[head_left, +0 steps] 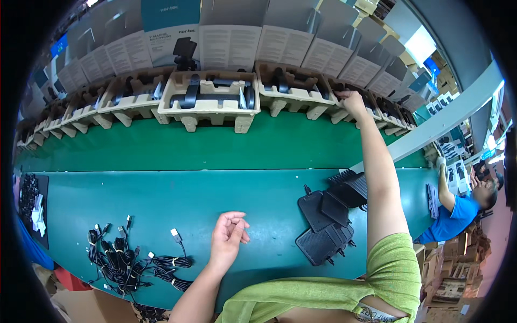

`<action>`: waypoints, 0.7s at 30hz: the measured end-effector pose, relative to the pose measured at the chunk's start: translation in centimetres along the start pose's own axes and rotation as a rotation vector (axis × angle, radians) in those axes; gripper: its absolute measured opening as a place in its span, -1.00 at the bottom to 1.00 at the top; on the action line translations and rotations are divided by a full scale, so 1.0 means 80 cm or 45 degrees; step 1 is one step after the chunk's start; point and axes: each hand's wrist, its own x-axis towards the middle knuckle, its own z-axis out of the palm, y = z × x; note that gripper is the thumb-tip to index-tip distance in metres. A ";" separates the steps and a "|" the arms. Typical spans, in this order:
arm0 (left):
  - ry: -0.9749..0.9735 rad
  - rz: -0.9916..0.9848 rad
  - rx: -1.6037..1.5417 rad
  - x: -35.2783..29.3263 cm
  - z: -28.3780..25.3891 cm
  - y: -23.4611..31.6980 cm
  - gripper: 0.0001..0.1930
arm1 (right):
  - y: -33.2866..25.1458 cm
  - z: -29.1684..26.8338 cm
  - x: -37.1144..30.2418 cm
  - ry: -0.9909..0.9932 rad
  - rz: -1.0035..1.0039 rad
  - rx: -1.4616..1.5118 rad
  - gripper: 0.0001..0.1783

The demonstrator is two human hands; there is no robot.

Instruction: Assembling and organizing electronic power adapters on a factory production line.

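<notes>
My left hand (229,237) hovers over the near half of the green table, its fingers loosely curled and a little apart, with nothing visible in it. My right arm stretches far forward. At its end, my right hand (352,103) has its fingers bent down into a cardboard pulp tray (338,114) right of centre; what they grip is too small to make out. Nearest my left hand lie bundled black cables (173,262) with pale plugs. Black mesh pop filters (325,242) with small clamps lie between my two arms.
A row of pulp trays (210,110) with black microphone parts spans the far side, upright printed boxes (229,46) behind it. A slanted white post (431,126) stands right of my arm. Farther right, a person in blue (452,218) works. A dark mat (36,207) lies far left.
</notes>
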 end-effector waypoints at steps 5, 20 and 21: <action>0.000 0.051 0.033 -0.001 -0.012 -0.009 -0.83 | -0.008 0.023 -0.003 0.198 -0.004 0.031 -0.69; -0.001 0.035 0.016 0.005 -0.018 -0.010 -0.84 | -0.019 0.019 0.041 0.002 0.178 -0.598 -0.69; 0.008 0.029 0.018 0.004 -0.020 -0.009 -0.84 | -0.030 0.020 0.041 -0.112 0.222 -0.818 -0.68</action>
